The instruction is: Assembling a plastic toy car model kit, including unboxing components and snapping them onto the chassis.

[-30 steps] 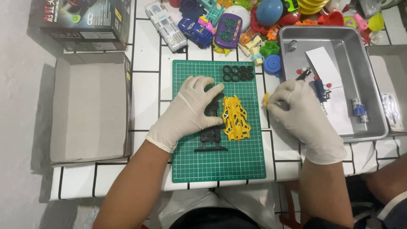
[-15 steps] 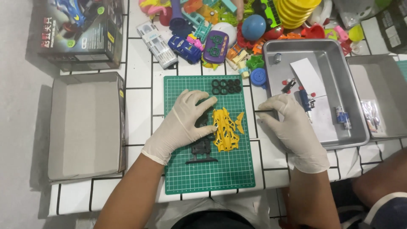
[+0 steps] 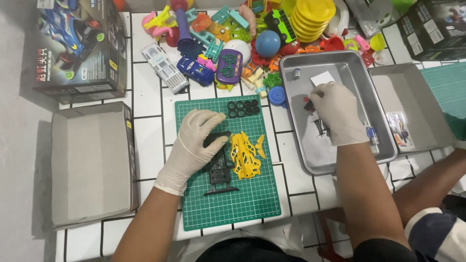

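Two gloved hands are at work: the left hand (image 3: 194, 145) at centre frame and the right hand (image 3: 338, 112) toward the upper right. One green cutting mat (image 3: 228, 204) lies at centre on the desk, with the corner of a second mat (image 3: 449, 85) at the right edge. On the centre mat sit one yellow car body (image 3: 245, 155), one black chassis (image 3: 221, 172) and a cluster of about eight black tyres (image 3: 243, 107). There is one metal tray (image 3: 296, 73), two open grey box halves (image 3: 92, 165) (image 3: 412, 97), and two printed kit boxes (image 3: 77, 48) (image 3: 437, 29) in the upper corners. One stack of yellow plates (image 3: 310, 17) stands at the top.

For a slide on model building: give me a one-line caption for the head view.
Gloved left hand steadies a black chassis on a green cutting mat; right hand reaches into a metal tray.
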